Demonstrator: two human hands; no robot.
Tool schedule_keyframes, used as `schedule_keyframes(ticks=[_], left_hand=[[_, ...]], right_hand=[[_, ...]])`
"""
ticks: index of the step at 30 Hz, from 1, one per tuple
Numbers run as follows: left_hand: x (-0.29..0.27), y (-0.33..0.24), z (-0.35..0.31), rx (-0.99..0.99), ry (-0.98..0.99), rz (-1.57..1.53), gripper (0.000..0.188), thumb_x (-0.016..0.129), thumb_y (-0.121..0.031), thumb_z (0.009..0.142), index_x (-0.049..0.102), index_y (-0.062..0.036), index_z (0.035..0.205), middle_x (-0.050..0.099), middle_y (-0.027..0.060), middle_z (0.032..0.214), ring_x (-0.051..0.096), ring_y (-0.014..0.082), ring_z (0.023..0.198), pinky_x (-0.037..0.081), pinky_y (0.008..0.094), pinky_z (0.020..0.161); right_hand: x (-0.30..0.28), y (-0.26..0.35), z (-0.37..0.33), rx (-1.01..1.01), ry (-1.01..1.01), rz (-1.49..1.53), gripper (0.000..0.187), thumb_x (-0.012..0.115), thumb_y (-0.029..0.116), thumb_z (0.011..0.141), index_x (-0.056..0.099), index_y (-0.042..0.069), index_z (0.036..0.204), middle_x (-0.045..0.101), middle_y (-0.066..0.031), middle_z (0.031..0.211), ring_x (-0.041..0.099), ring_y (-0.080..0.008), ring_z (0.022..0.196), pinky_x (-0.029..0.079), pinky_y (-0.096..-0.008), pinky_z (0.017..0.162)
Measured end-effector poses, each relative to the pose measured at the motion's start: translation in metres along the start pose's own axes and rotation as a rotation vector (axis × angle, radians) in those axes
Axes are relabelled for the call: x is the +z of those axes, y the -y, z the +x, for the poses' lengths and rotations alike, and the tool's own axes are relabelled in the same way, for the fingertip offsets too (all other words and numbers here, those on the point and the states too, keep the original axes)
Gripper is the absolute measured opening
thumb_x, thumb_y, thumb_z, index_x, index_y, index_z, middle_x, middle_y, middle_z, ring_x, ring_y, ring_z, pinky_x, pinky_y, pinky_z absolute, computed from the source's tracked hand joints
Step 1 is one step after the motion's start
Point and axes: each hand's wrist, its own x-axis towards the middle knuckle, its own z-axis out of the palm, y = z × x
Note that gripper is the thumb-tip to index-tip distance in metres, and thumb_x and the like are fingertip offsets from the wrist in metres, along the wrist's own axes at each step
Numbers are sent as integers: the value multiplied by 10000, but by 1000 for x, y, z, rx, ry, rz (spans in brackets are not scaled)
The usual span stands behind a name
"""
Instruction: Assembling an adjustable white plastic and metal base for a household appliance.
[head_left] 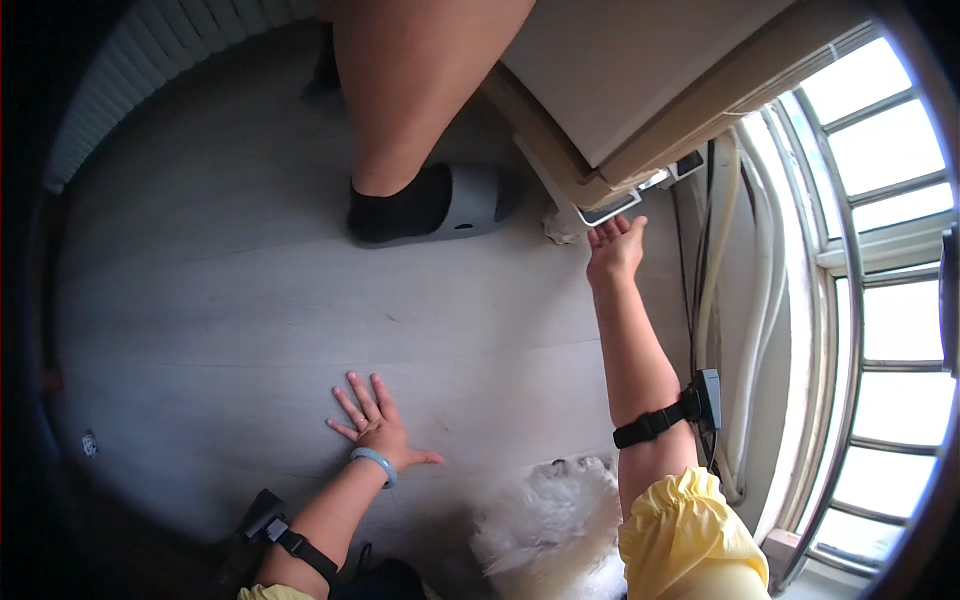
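Observation:
My left hand (380, 432) lies flat on the grey wood-look floor (300, 300) with its fingers spread and holds nothing. A pale bracelet (375, 466) circles that wrist. At the upper right, my right hand (617, 250) reaches to the white metal stand (610, 210) under a large beige, box-shaped appliance (650, 90). Its palm is turned up, the thumb stands apart, and the fingertips are close under the stand's corner. Whether they touch it I cannot tell. A crumpled whitish thing (562, 228) lies beside the stand's corner.
Between my forearms lies a fluffy white dog-like animal (550, 525). Another person's leg (410, 90) in a grey slipper (472, 205) stands ahead. Pale hoses (765, 280) and dark cables run along the right wall beside the barred window (900, 310). A ribbed white panel (150, 75) borders the far left.

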Motion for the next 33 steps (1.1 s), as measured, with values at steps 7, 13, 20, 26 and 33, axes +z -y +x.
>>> schedule_keyframes(ticks=[7,13,20,26,33], left_hand=[[4,-2,-6,31,-50,-4,1612,841,-660,387,-189,-27,1453,-276,274,1480,-263,498,1344,-22,742,991],[2,5,-10,48,-85,-69,1554,833,-660,423,-141,-57,1474,-256,266,1492,-263,496,1345,-59,748,981],[21,30,0,133,-167,-139,1591,862,-631,338,-104,-109,1489,-200,216,1528,-207,487,1369,-27,783,964],[7,42,-16,190,-99,-177,1518,848,-609,452,-148,-107,1481,-201,214,1528,-182,480,1380,-2,775,976],[-5,42,-26,215,-87,-199,1487,867,-537,493,-176,-151,1479,-230,166,1532,-193,431,1395,20,755,1005]], right_hand=[[-20,24,-28,-46,99,-344,573,597,311,895,378,-31,1300,559,-133,1162,542,-203,1022,435,-330,810],[2,23,-46,-64,162,-643,691,711,133,769,360,-32,1340,525,-139,1167,520,-248,1060,428,-368,842],[-25,57,-114,-64,368,-925,524,666,161,824,455,9,1279,548,-110,1212,535,-195,1073,435,-326,868],[-67,146,-247,-45,682,-1303,465,635,-6,822,472,57,1253,485,-102,1324,424,-231,1270,392,-335,988],[-91,234,-398,9,819,-1782,502,695,148,828,480,48,1270,450,-117,1334,415,-273,1253,375,-371,979]])
